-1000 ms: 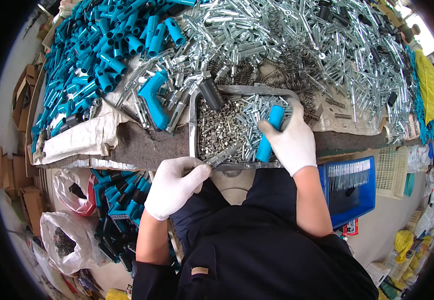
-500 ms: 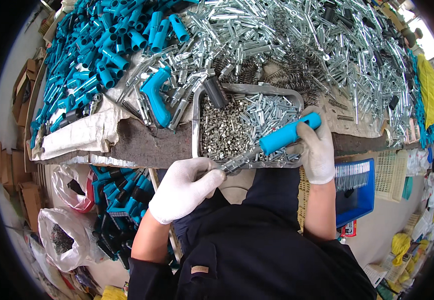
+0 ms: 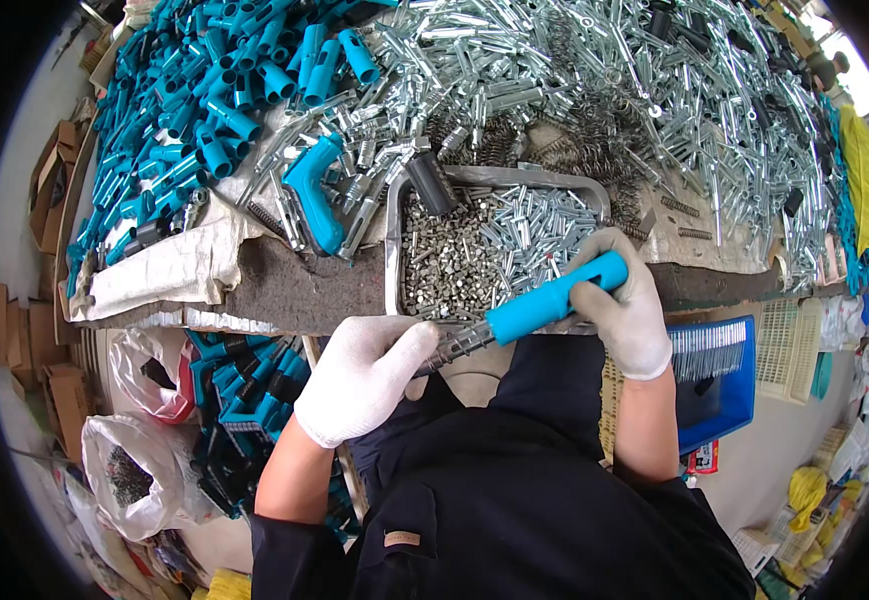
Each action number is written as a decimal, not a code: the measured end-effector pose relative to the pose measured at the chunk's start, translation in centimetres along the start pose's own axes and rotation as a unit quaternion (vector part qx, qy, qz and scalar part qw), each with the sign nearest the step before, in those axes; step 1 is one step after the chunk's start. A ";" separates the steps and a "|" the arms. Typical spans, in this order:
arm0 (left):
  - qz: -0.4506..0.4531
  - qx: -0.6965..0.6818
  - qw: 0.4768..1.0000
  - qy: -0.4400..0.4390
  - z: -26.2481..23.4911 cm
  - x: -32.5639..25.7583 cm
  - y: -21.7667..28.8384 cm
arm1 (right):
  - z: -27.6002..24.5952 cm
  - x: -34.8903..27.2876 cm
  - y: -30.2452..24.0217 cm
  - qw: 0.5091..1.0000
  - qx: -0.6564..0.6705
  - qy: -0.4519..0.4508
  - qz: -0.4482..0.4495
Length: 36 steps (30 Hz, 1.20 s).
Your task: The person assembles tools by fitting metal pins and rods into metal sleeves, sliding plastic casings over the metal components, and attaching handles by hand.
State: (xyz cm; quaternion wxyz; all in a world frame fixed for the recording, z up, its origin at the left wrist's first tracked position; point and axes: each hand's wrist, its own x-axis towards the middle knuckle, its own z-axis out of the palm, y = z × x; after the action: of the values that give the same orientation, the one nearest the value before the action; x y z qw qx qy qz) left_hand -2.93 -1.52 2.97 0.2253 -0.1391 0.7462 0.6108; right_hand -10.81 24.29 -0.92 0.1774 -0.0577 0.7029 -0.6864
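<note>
Blue plastic sleeves (image 3: 204, 120) are heaped on the far left of the workbench (image 3: 294, 292), and a blue pistol-shaped handle (image 3: 316, 195) is laid just beside them on a grey cloth. Below the bench edge, a clear bag of small dark parts (image 3: 129, 478) and a box of more blue pieces (image 3: 249, 400) are seen.

Nearer the middle, the left hand (image 3: 362, 375), in a white glove, is closed around the metal end of a tool, where a short spring or threaded part (image 3: 456, 343) is just visible between the fingers. The blue-handled tool (image 3: 544, 302) is held slanted over the near rim of a metal tray (image 3: 392, 250), which is filled with small silver pins and sleeves. The right hand (image 3: 622, 310), also gloved, is clenched on the upper end of the blue grip.

Further right, a large pile of zinc-plated rods and springs (image 3: 654, 110) covers the bench, and a blue crate (image 3: 724, 375) stands below.

It is judged that the spring could slip out from the thick glove fingers if the two ends are pushed off-axis, and it would be lost among the loose parts. The tray could also be knocked, since the tool is very near its rim.
</note>
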 end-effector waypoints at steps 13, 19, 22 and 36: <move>-0.007 -0.010 1.000 -0.011 2.0 1.2 0.1 | 4.0 -0.6 0.4 0.969 0.126 -0.170 0.128; 0.012 -0.131 0.982 -0.132 1.9 1.5 -1.7 | 3.4 -0.7 1.1 0.984 0.004 -0.172 0.047; 0.051 -0.075 0.996 -0.009 1.6 1.7 -2.5 | 1.9 -0.3 0.8 0.966 -0.250 0.021 -0.056; 0.062 -0.132 0.986 0.079 1.8 2.2 -1.8 | 2.9 2.5 3.2 0.879 -0.441 0.049 -0.176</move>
State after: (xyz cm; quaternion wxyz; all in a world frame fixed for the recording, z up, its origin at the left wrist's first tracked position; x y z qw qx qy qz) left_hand -3.71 0.01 0.07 0.1066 -0.1687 0.6819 0.7037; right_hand -11.70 20.90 -4.54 -0.0249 -0.2194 0.9189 -0.3270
